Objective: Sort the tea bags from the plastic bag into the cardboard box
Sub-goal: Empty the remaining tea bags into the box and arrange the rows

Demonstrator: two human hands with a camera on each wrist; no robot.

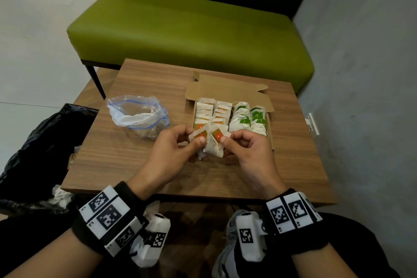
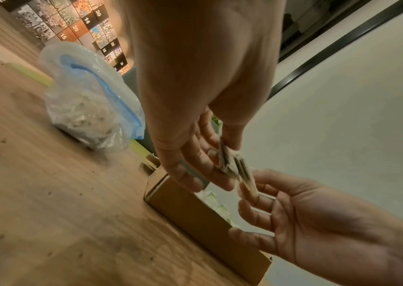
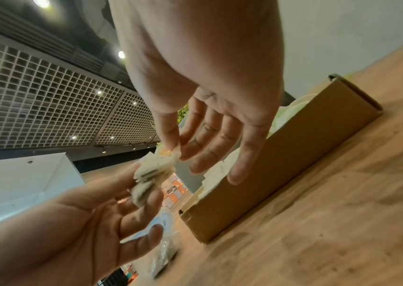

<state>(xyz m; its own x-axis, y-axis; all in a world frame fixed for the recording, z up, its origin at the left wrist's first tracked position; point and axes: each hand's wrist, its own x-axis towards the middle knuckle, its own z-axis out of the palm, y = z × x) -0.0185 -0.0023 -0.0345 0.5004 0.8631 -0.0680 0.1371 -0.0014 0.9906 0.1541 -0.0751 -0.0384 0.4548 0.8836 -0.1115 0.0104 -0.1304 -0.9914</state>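
Observation:
Both hands hold a small bunch of white tea bags with orange-red tags just in front of the cardboard box. My left hand pinches the bunch on its left side, thumb on top. My right hand pinches it from the right. In the wrist views the tea bags show edge-on between the fingers of both hands. The box lies open, with rows of orange-tagged bags on its left and green-tagged bags on its right. The clear plastic bag with a blue zip lies left of the box, crumbs inside.
The wooden table carries the box and the bag. A green bench stands behind it. A black rubbish bag sits on the floor at the left. A grey wall runs close along the table's right side.

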